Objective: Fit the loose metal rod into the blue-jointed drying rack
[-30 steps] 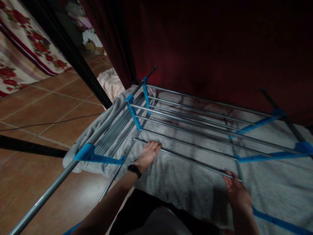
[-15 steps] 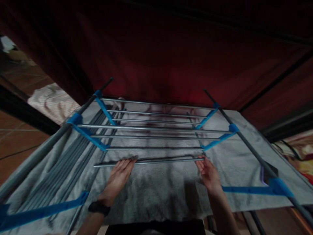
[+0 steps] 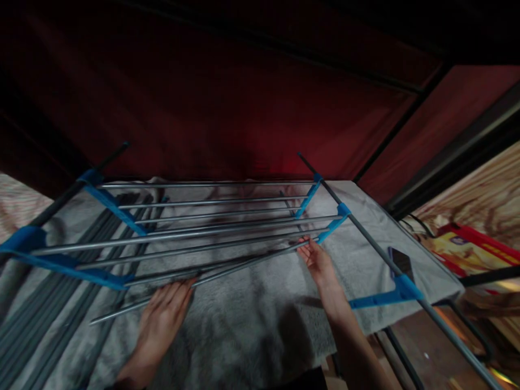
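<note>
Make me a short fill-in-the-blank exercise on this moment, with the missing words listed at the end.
1. The left hand and right hand are on the same metal rod, whose left end appears ____ in the picture than its right end.
2. The plastic brackets are coloured ____.
3. The phone on the cloth lies nearer to the ____ hand.
4. The curtain is dark ____.

Missing words: lower; blue; right; red.

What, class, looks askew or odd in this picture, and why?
The metal rod in the left hand and right hand slants against the neighbouring rods, its left end sticking out free, whereas they run between blue brackets. Nothing looks spilled.
</note>
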`<act>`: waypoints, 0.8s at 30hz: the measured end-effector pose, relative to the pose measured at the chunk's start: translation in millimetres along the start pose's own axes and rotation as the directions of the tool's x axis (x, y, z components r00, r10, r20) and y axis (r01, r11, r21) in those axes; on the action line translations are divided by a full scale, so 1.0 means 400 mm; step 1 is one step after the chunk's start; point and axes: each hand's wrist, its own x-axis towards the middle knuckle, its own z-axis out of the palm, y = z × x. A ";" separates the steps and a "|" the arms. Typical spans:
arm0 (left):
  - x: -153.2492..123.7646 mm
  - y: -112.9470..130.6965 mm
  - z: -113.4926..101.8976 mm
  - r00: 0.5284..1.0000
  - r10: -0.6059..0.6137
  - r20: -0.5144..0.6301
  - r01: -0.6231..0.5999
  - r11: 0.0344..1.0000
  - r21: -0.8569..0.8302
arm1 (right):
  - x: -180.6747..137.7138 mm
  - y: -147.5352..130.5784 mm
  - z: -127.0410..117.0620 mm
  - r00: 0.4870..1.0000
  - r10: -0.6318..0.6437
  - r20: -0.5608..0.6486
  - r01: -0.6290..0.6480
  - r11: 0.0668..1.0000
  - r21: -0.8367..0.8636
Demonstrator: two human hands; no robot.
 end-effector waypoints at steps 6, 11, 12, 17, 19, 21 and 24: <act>0.010 -0.004 0.014 1.000 0.014 0.018 -0.014 1.000 -0.018 | 0.011 0.005 -0.010 1.000 -0.017 -0.017 0.016 1.000 -0.021; 0.022 -0.001 0.015 1.000 0.029 0.004 -0.029 1.000 -0.002 | 0.018 0.005 -0.023 0.999 -0.028 -0.017 0.027 0.999 -0.036; 0.024 -0.001 0.015 0.999 0.035 0.004 -0.035 0.999 0.004 | 0.019 0.004 -0.023 0.999 -0.026 -0.019 0.025 0.999 -0.036; 0.036 -0.001 0.015 0.998 0.058 -0.017 -0.058 0.998 0.010 | 0.016 -0.003 -0.019 0.999 -0.030 -0.025 0.029 0.999 -0.044; 0.042 -0.004 0.014 0.998 0.063 -0.020 -0.063 0.998 0.001 | 0.010 -0.002 -0.022 0.999 -0.054 -0.002 0.053 0.996 -0.076; 0.048 -0.006 0.011 0.998 0.063 -0.019 -0.064 0.998 -0.010 | 0.004 0.002 -0.033 0.998 -0.064 -0.003 0.063 0.985 -0.161; 0.054 -0.009 0.004 0.999 0.046 -0.010 -0.046 0.998 -0.033 | 0.000 0.006 -0.066 0.983 -0.152 -0.106 0.102 0.920 -0.378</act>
